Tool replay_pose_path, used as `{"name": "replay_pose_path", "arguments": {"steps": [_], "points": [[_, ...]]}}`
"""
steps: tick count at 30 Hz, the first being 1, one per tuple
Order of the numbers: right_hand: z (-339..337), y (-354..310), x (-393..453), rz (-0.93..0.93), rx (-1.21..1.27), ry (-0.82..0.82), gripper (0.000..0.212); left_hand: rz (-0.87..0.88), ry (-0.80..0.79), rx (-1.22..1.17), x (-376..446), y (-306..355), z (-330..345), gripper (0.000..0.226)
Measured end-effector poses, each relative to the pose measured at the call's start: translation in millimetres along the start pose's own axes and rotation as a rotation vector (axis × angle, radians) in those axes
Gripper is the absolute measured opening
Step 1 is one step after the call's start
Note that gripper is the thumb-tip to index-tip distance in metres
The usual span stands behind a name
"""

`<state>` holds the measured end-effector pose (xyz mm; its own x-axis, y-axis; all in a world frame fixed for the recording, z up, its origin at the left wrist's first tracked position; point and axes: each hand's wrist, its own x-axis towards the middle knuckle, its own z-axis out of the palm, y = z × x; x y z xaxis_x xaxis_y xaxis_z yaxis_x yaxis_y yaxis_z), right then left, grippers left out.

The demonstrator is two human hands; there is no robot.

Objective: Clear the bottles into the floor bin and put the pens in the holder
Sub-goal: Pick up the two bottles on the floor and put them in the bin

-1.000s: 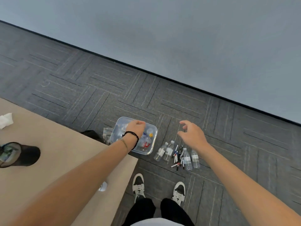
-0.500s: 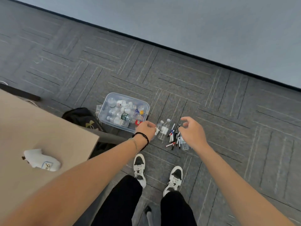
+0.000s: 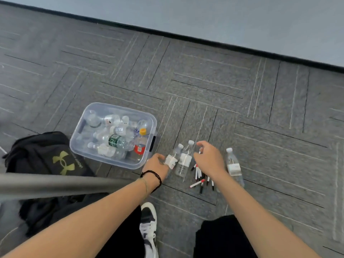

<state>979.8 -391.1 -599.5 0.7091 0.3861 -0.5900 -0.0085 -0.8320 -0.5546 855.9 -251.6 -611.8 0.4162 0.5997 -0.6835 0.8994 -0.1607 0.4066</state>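
- Left hand point(image 3: 156, 165): grip closed round the lower body of a clear bottle point(image 3: 173, 158) with a white label; the bottle lies on the carpet, cap pointing away from the person. A black cord bracelet point(image 3: 151, 176) sits on that wrist.
- Right hand point(image 3: 209, 158): fingers loosely spread and slightly curled, grip wide, holding nothing; it hovers above the pens point(image 3: 200, 176). Whether a fingertip touches a pen cannot be told.
- Second bottle point(image 3: 184, 161): lies touching or just beside the held one, between the two hands, white cap away from the person.
- Pens: a loose heap on the carpet under and behind the right hand, white barrels with red and black ends; partly hidden by the wrist.
- Third bottle point(image 3: 233, 166): lies on the carpet to the right of the right forearm, white cap up-frame.
- Floor bin point(image 3: 81, 125): clear plastic tub on the carpet, just left of the left hand; several bottles already lie in it, one with a green label, one with a red label and one with a yellow cap.
- Black backpack point(image 3: 46, 157) left of the bin, with a gold logo.
- Grey bar point(image 3: 55, 184) crosses the lower left, blurred.
- White-and-black shoe point(image 3: 148, 226) below the hands.
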Motion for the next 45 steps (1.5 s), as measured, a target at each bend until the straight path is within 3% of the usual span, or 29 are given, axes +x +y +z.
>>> {"name": "replay_pose_path", "arguments": {"steps": [4, 7, 10, 14, 20, 23, 25, 29, 33, 37, 45], "points": [[42, 39, 81, -0.029, -0.082, 0.023, 0.044, 0.05, -0.056, 0.109, 84, -28, 71, 0.04], [77, 67, 137, -0.026, -0.134, 0.042, 0.046, 0.075, -0.013, 0.205, 141, -44, 120, 0.063], [99, 86, 175, -0.025, -0.179, 0.045, 0.048, 0.055, 0.044, 0.32, 183, -58, 148, 0.089], [116, 100, 211, -0.079, -0.207, 0.092, 0.048, 0.032, 0.037, 0.359, 223, -78, 173, 0.104], [134, 109, 244, -0.13, -0.206, 0.221, 0.045, 0.061, 0.069, 0.168, 239, -75, 187, 0.086], [139, 114, 234, -0.125, -0.223, 0.228, 0.04, 0.055, 0.112, 0.037, 220, -66, 173, 0.071], [142, 117, 223, -0.101, -0.245, 0.212, 0.041, 0.052, 0.116, -0.053, 204, -54, 162, 0.072], [157, 123, 208, -0.008, -0.314, 0.174, 0.065, 0.059, 0.085, -0.304, 172, -24, 147, 0.092], [178, 126, 202, 0.025, -0.316, 0.155, 0.082, 0.161, 0.027, -0.347, 157, -2, 129, 0.066], [196, 131, 197, 0.038, -0.373, 0.107, 0.102, 0.215, 0.024, -0.418, 144, 5, 102, 0.067], [202, 116, 193, -0.004, -0.225, 0.141, 0.106, 0.247, 0.106, -0.476, 119, 0, 15, 0.076]]}}
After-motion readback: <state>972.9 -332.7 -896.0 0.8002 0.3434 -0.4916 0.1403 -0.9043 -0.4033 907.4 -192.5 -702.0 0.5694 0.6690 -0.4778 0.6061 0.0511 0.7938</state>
